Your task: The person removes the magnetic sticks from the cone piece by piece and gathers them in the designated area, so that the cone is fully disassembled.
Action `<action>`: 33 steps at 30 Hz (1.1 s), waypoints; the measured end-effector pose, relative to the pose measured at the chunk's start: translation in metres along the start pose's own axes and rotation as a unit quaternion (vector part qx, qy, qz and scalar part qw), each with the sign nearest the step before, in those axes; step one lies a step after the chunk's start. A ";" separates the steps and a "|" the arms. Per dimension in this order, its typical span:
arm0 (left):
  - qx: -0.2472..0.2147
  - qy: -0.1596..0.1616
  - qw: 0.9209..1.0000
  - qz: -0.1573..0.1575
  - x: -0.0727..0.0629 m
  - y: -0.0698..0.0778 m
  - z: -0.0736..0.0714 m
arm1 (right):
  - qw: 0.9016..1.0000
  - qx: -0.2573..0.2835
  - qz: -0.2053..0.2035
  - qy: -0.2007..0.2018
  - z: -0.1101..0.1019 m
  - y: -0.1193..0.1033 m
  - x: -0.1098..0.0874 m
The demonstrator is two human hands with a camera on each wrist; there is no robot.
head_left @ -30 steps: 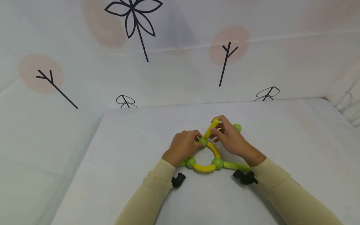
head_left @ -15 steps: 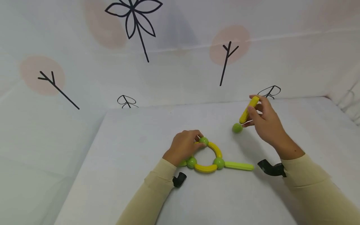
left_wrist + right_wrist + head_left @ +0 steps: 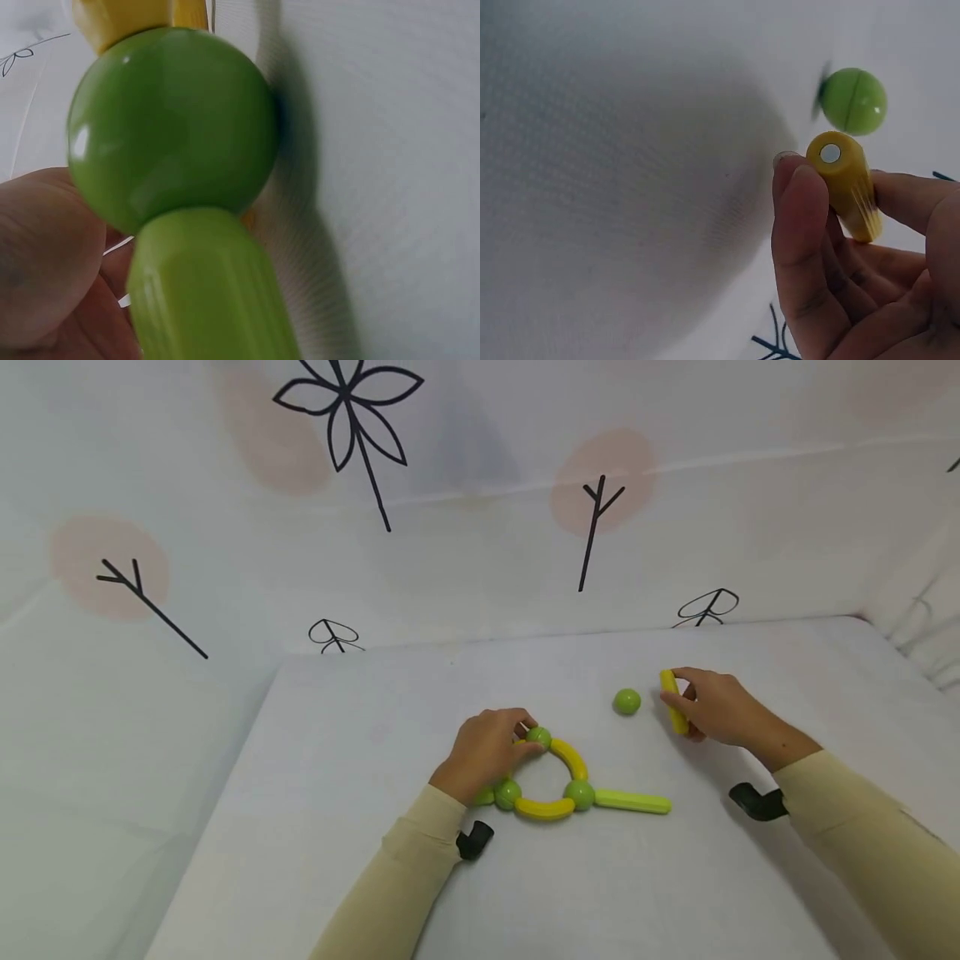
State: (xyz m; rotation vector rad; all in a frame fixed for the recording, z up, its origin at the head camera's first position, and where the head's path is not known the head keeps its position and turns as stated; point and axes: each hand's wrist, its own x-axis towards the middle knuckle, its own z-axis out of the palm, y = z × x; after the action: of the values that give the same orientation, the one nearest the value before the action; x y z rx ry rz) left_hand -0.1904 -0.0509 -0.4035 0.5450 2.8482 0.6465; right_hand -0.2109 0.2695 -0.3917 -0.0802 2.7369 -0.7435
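My left hand (image 3: 483, 747) holds the far green ball (image 3: 538, 738) of a ring between thumb and fingers. Yellow curved rods (image 3: 545, 809) join this ball to two nearer green balls (image 3: 580, 794). From the right-hand ball a straight light-green rod (image 3: 633, 802) runs outward. Another light-green rod (image 3: 206, 292) meets the left ball (image 3: 176, 127), mostly hidden by my hand in the head view. Off to the right, my right hand (image 3: 720, 706) pinches a yellow rod (image 3: 844, 184) with a pale round disc in its end, apart from the ring.
A loose green ball (image 3: 627, 701) lies on the white tabletop (image 3: 360, 718) between the ring and my right hand. Behind the table hangs a white cloth (image 3: 480, 568) with plant drawings. Black wrist pieces (image 3: 474, 841) sit under both forearms.
My right hand has taken the yellow rod away from the ring's far ball, up and right, then lowered it right of the loose ball. My left hand has stayed put.
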 end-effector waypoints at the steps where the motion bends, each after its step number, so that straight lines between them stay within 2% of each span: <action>1: 0.002 0.000 1.000 -0.002 0.000 0.000 0.000 | 1.000 -0.006 0.002 -0.007 0.001 0.001 0.002; 6: 0.008 0.002 1.000 -0.001 0.000 0.000 0.002 | 0.999 -0.035 0.004 -0.021 0.005 0.002 0.009; 12: 0.006 0.003 1.000 0.007 0.001 0.002 0.001 | 0.999 -0.050 0.015 -0.015 0.007 0.006 0.012; 16: 0.002 0.005 1.000 0.010 0.001 0.003 0.002 | 0.998 -0.060 0.019 -0.002 0.005 0.008 0.008; 19: -0.003 0.005 1.000 0.008 0.001 0.002 0.002 | 0.997 -0.067 0.012 0.030 0.001 0.005 0.000; 23: -0.005 0.001 1.000 0.002 0.001 0.001 0.003 | 0.991 -0.049 -0.033 0.117 0.004 -0.007 -0.017; 27: 0.007 -0.002 1.000 0.007 -0.001 0.001 0.001 | 0.975 -0.002 -0.115 0.190 0.019 -0.024 -0.038; 30: 0.011 0.014 0.999 0.029 -0.003 0.003 -0.004 | 0.965 0.019 -0.174 0.195 0.031 -0.034 -0.051; 33: 0.001 0.026 0.998 0.060 -0.004 0.009 -0.006 | 0.965 0.032 -0.207 0.159 0.040 -0.037 -0.060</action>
State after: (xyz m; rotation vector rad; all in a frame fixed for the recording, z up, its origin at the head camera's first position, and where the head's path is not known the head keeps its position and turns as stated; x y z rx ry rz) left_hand -0.1851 -0.0470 -0.3933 0.7144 2.8817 0.6854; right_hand -0.1428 0.2259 -0.3894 -0.5826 3.0344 -1.0311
